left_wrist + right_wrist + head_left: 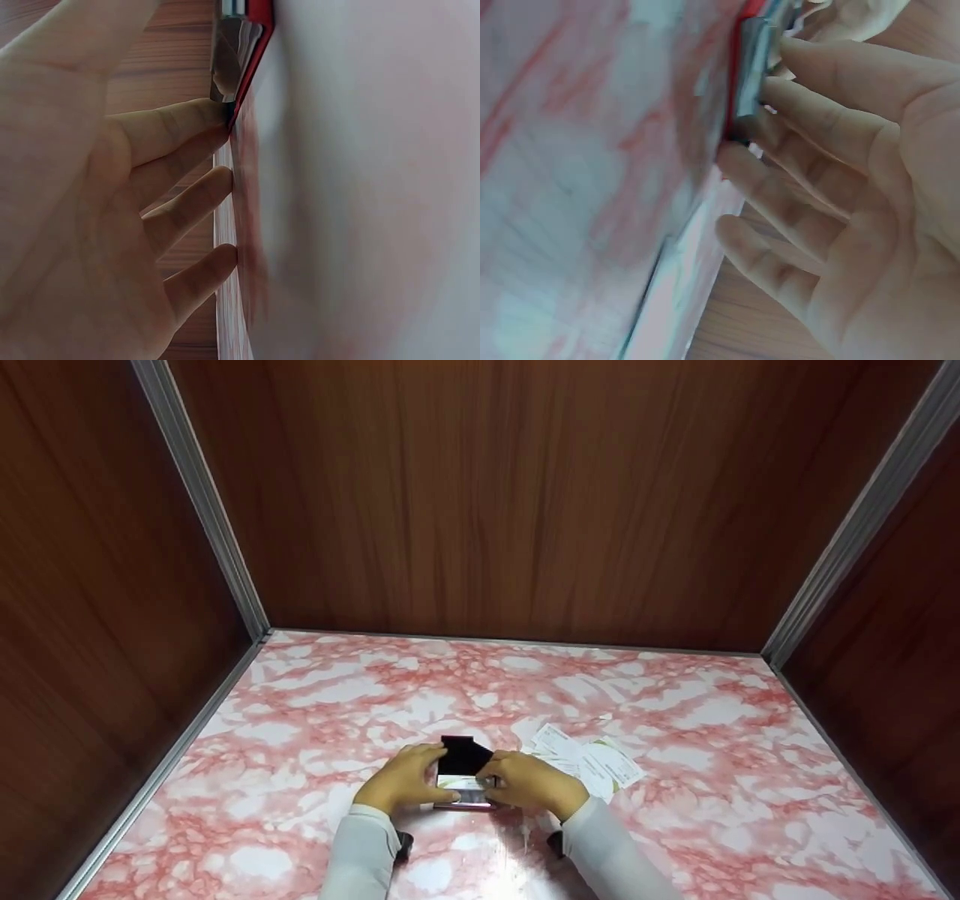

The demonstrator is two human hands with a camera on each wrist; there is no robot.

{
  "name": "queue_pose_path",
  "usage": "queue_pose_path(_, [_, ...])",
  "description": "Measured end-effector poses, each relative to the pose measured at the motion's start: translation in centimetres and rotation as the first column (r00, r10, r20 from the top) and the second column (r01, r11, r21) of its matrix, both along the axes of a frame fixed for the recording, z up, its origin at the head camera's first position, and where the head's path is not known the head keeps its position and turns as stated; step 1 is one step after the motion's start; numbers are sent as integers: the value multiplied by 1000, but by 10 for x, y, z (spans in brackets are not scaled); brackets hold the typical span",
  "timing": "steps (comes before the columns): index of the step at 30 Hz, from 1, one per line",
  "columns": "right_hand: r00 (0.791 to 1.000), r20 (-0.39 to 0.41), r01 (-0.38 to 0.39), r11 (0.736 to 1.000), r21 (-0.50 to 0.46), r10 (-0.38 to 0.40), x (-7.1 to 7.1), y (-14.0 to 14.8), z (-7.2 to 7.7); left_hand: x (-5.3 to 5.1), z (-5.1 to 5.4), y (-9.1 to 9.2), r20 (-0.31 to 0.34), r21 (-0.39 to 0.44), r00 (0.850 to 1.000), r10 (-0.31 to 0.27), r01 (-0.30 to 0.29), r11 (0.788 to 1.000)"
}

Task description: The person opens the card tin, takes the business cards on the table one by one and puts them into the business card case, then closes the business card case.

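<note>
A small card case [459, 756] stands open on the table between my hands, its black inside facing up. A white card with a green mark [453, 781] lies in its near part. My left hand [403, 777] holds the case's left side, thumb at the near edge. In the left wrist view, the index finger touches the shiny, red-edged case [251, 52], other fingers spread against the table. My right hand [534, 784] grips the right side, thumb over the near part. The right wrist view shows its fingertips along the metallic side [751, 71]; the palm hides part.
Several white cards with green marks [592, 765] lie spread and overlapping on the table, just beyond and right of my right hand. The red-and-white marbled table [300, 720] is bounded by brown wooden panels [480, 495] at the back and sides, with metal corner posts.
</note>
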State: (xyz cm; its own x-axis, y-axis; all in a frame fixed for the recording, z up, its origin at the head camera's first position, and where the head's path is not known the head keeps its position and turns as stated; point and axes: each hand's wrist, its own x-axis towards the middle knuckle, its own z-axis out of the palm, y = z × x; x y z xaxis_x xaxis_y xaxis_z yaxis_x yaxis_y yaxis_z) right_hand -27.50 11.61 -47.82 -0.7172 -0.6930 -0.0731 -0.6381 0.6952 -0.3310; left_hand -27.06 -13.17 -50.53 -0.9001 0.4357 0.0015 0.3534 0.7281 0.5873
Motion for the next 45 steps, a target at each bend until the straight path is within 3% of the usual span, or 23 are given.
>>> queue_pose_path(11, [999,40,-7,998,-56,10,1,8,1,0,0,-1,-17,2,1000,-9,9,1000])
queue_pose_path(18, [995,103,8,982,-189,12,0,21,4,2,1,0,38,-4,999,23,-22,1000])
queue_pose_path(23, [998,67,28,973,-228,-13,-5,38,6,1,0,-1,2,-1,1000,8,-8,1000])
queue_pose_path(27, [995,98,56,958,-282,-29,-6,55,8,1,-1,-1,9,-2,1000,5,-5,1000])
queue_pose_path(32, [990,93,134,935,-328,-109,-9,83,10,1,-1,-1,59,2,998,15,-15,1000])
queue_pose_path(37, [976,63,217,916,-339,-208,-11,109,12,1,-1,-1,60,3,998,13,-13,1000])
queue_pose_path(40, [958,84,285,900,-330,-273,-13,122,14,1,-1,-1,61,1,998,17,-17,1000])
queue_pose_path(45, [910,120,414,868,-274,-396,-12,140,17,2,1,-1,80,-6,996,29,-28,1000])
